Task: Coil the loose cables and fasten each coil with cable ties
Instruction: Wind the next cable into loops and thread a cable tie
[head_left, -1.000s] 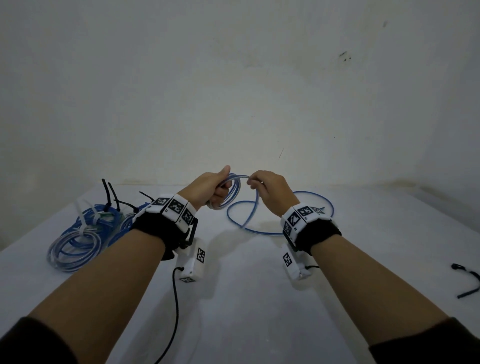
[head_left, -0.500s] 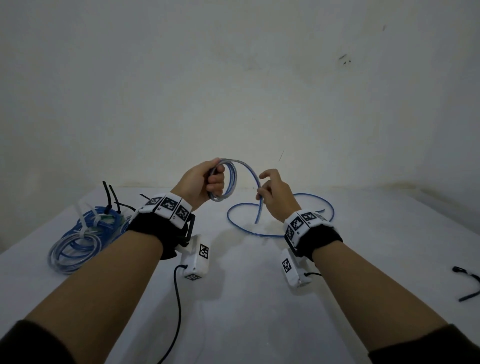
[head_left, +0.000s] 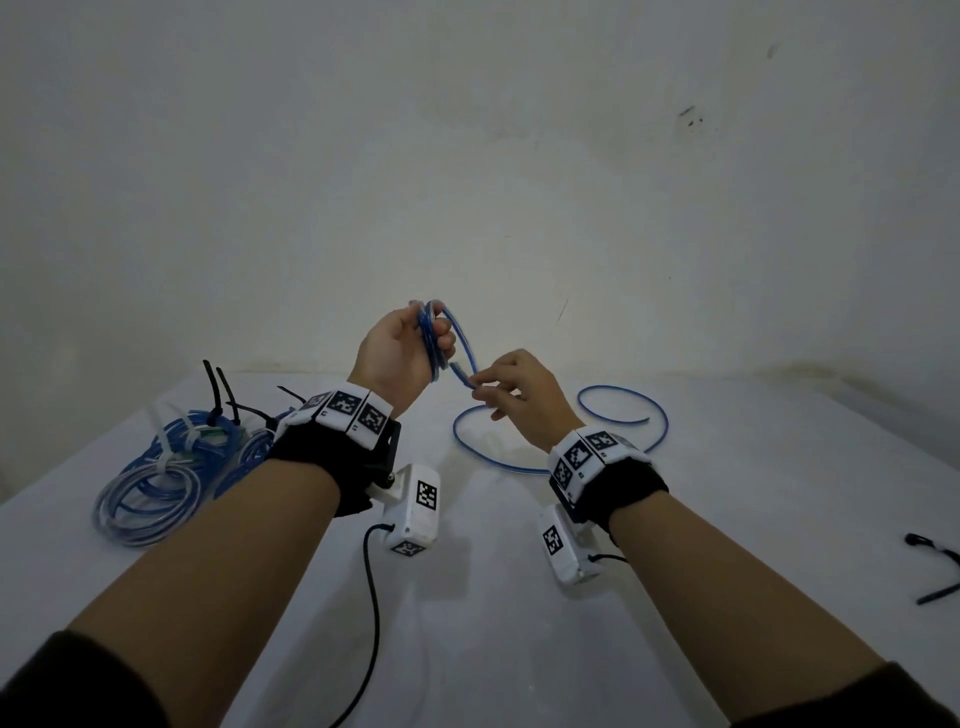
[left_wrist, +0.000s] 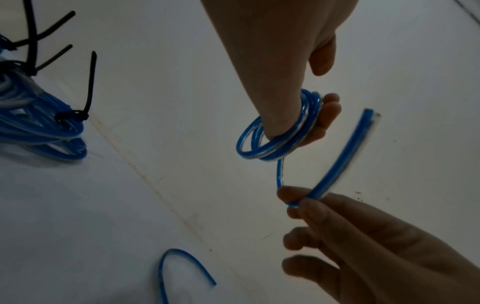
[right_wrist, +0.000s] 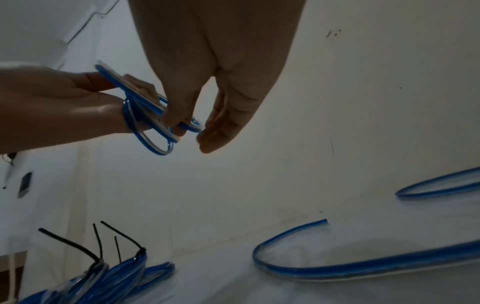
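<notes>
Cable (head_left: 524, 465), blue and clear-jacketed, is the loose one I'm winding: several turns are gathered into a small coil (left_wrist: 275, 144) gripped in my left hand (head_left: 400, 358), held up above the table (head_left: 519, 623). A second ago both hands were low and close together; since then my left hand has risen with the coil, and my right hand (head_left: 519, 400) has slid down the free run, so another turn's worth now arcs between them. My right thumb and fingertips (left_wrist: 288, 195) pinch that run just below the coil, the other fingers loosely spread. The rest of the cable lies in open curves on the table beyond my right wrist, its cut end (right_wrist: 323, 221) resting free.

I judge that a couple more wraps remain before this coil is ready for a tie. Finished coils (head_left: 156, 483), bound with black cable ties (head_left: 221, 389) and pale ones, sit together at my left. A spare black tie (head_left: 935, 571) lies well apart at the right edge, within reach for fastening.
</notes>
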